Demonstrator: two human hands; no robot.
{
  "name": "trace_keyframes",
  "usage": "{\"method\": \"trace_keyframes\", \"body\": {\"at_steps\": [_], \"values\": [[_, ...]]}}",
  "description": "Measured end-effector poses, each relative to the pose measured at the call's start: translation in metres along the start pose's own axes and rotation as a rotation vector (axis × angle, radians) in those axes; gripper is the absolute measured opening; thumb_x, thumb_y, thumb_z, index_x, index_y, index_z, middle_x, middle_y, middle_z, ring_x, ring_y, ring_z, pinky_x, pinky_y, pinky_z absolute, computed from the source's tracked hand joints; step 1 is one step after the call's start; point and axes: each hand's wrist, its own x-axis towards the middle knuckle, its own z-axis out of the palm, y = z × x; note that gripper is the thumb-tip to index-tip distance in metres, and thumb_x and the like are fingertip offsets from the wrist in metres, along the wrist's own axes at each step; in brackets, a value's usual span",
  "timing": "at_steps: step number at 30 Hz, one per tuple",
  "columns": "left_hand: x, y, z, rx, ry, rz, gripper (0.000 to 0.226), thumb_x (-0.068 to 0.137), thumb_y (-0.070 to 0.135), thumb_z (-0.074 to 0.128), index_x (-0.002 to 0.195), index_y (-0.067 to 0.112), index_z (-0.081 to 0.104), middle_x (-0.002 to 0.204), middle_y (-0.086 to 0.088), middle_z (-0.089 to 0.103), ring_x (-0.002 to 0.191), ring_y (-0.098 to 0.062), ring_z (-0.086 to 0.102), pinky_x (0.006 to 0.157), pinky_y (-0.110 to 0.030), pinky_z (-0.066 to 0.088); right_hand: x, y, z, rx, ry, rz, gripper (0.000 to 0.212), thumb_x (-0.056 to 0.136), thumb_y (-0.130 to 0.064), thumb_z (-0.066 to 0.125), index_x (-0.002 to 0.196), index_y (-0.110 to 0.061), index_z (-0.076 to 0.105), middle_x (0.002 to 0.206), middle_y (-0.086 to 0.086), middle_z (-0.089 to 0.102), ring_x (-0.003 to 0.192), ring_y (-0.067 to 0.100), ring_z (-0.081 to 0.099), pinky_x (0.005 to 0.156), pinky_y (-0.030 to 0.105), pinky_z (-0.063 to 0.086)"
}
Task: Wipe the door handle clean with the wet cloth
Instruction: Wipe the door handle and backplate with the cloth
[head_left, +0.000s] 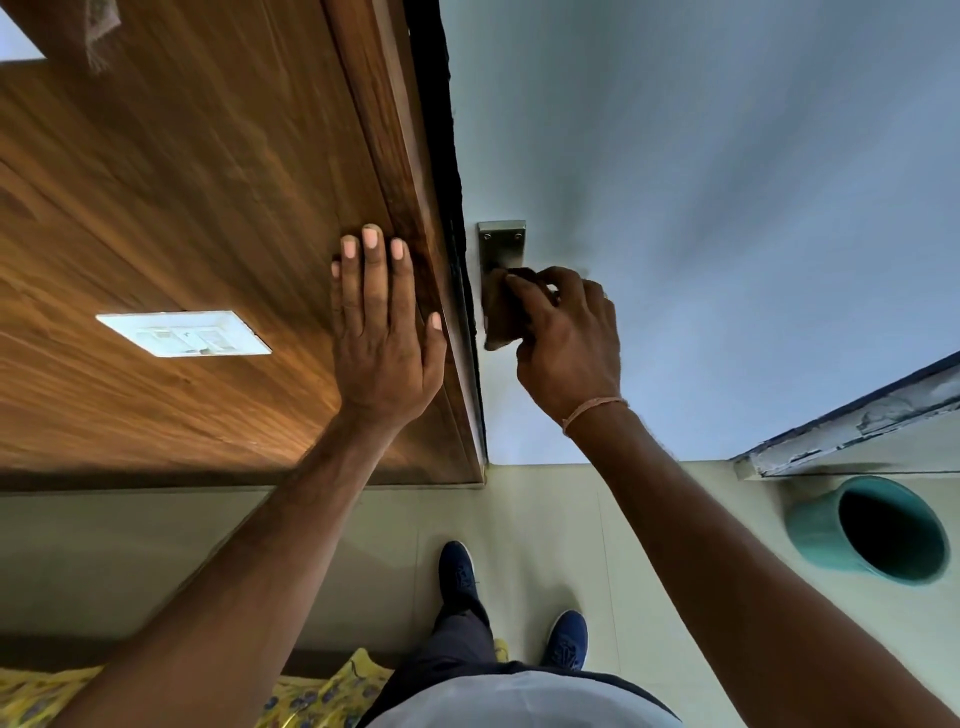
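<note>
A metal door handle plate with two screws is fixed on the pale blue-grey door, close to its left edge. My right hand is shut on a dark brown cloth and presses it over the lower part of the handle, hiding the lever. My left hand lies flat with fingers spread on the brown wooden frame just left of the door edge, holding nothing.
A white switch plate sits on the wood panel at left. A teal bucket stands on the pale tiled floor at right, below a worn ledge. My blue shoes are beneath me. Yellow patterned fabric lies bottom left.
</note>
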Motion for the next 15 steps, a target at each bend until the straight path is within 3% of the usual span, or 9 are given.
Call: {"method": "trace_keyframes", "body": {"at_steps": [6,10,15], "values": [[0.001,0.005,-0.005,-0.002,-0.015,-0.015,0.079,0.102,0.025,0.063,0.164,-0.004,0.025,0.170,-0.030,0.027,0.161,-0.045,0.021,0.135,-0.055,0.018,-0.007,0.023,-0.013,0.064,0.070,0.157,0.057,0.081,-0.008,0.071,0.135,-0.029,0.067,0.130,0.010,0.064,0.112,0.039,0.058,0.082,0.045,0.058],[0.002,0.010,-0.008,-0.024,-0.040,-0.038,0.078,0.102,0.026,0.062,0.164,-0.006,0.025,0.170,-0.031,0.024,0.161,-0.047,0.019,0.135,-0.057,0.018,-0.014,0.043,-0.017,0.132,0.126,0.297,0.060,0.084,-0.002,0.066,0.136,-0.031,0.066,0.131,0.011,0.061,0.116,0.039,0.055,0.087,0.047,0.057],[0.003,0.022,-0.017,-0.077,-0.050,-0.096,0.079,0.102,0.028,0.062,0.163,-0.007,0.027,0.170,-0.032,0.024,0.161,-0.047,0.021,0.132,-0.061,0.023,-0.024,0.054,-0.027,0.257,0.142,0.393,0.067,0.081,-0.001,0.064,0.141,-0.031,0.064,0.132,0.007,0.064,0.119,0.035,0.054,0.092,0.023,0.034]]}}
